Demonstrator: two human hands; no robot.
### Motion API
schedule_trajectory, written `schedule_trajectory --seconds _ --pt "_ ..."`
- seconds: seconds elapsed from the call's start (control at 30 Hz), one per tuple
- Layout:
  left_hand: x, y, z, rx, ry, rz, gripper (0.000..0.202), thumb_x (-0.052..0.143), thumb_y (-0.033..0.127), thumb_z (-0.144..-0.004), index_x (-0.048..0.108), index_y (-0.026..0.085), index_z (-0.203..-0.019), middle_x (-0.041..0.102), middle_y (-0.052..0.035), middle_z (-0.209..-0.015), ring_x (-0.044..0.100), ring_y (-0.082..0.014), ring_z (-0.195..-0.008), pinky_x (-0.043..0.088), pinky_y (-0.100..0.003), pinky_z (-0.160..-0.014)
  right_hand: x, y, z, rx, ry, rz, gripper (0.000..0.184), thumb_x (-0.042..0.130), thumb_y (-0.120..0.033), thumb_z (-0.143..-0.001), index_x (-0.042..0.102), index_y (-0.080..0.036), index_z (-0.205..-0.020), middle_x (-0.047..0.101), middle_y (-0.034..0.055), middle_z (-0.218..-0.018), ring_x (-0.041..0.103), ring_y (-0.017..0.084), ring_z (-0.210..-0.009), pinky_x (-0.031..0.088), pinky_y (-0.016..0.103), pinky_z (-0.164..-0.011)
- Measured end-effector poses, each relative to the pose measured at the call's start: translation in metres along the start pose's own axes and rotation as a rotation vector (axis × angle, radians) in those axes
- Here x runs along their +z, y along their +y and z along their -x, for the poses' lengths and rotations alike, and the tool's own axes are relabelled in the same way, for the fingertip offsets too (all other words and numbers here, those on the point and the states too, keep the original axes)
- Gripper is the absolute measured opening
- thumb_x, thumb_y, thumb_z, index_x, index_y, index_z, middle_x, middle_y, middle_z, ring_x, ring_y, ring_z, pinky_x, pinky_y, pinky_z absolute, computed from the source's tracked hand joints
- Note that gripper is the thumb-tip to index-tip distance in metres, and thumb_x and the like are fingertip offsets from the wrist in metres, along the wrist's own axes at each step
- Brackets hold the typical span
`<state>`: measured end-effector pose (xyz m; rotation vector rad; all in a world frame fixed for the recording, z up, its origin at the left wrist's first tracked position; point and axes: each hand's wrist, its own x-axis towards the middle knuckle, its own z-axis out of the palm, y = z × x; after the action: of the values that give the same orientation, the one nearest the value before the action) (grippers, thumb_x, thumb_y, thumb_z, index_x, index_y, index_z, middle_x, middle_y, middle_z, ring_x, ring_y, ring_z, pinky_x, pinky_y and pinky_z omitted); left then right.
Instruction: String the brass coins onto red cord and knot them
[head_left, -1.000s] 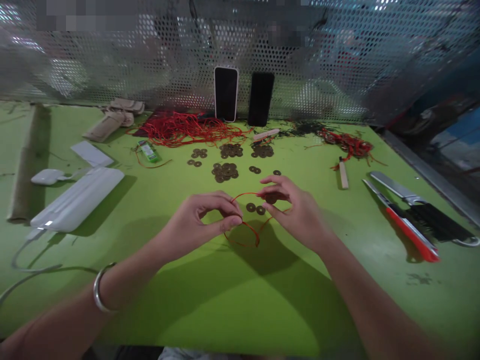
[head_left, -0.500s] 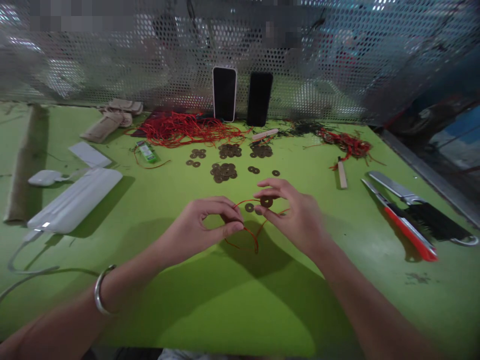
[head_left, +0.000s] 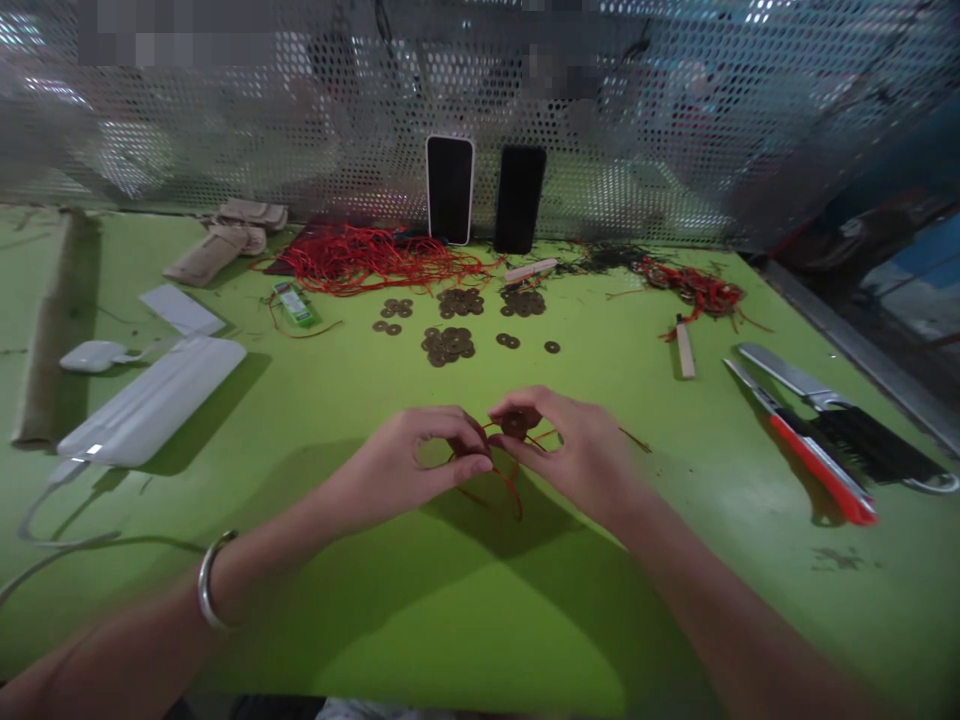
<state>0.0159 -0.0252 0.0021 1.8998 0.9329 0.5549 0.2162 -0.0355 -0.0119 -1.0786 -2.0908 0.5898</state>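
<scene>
My left hand is closed in a pinch on a thin red cord, which loops down below the fingers. Just to its right, almost touching, my right hand grips a dark round coin with a hole in it between thumb and fingers. Cord passes by this coin and a loose end sticks out right of the hand. Whether the cord runs through the hole I cannot tell. Beyond the hands lies a heap of similar coins, with a single coin to the right.
Red cords lie tangled at the back, before a white-edged phone and a black phone. On the right are a red-handled cutter and a black-handled blade tool. A white power bank sits left.
My right hand has moved left and nearer me with the coin, close against my left hand. The coin that lay between the hands no longer shows.
</scene>
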Motion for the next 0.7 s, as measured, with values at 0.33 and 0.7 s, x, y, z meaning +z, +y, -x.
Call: schedule_trajectory --seconds 0.33,0.7 --pt "-0.0027 -0.0038 0.0006 -0.015 0.174 -0.047 0.016 0.063 0.036 -0.079 0.067 0.020 -0.077 0.057 -0.0053 -0.117 0.051 -0.0221 -0.112 0.035 -0.040 -0.101 -0.0045 0.0057 0.0000 0.128 0.238 -0.101 0.014 0.067 -0.025 -0.079 0.066 -0.020 -0.092 0.071 0.0032 -0.083 0.067 0.015 -0.072 0.057 0.029 -0.068" --pt "0.0019 -0.0038 0.0008 0.024 0.243 0.047 0.012 0.062 0.032 -0.080 0.066 0.021 -0.079 0.054 -0.0053 -0.124 0.046 -0.0218 -0.119 0.031 -0.042 -0.104 0.0032 -0.0005 0.0000 0.095 0.104 -0.139 0.029 0.068 -0.025 -0.078 0.060 -0.023 -0.107 0.072 0.0018 -0.092 0.069 0.016 -0.081 0.057 0.030 -0.076"
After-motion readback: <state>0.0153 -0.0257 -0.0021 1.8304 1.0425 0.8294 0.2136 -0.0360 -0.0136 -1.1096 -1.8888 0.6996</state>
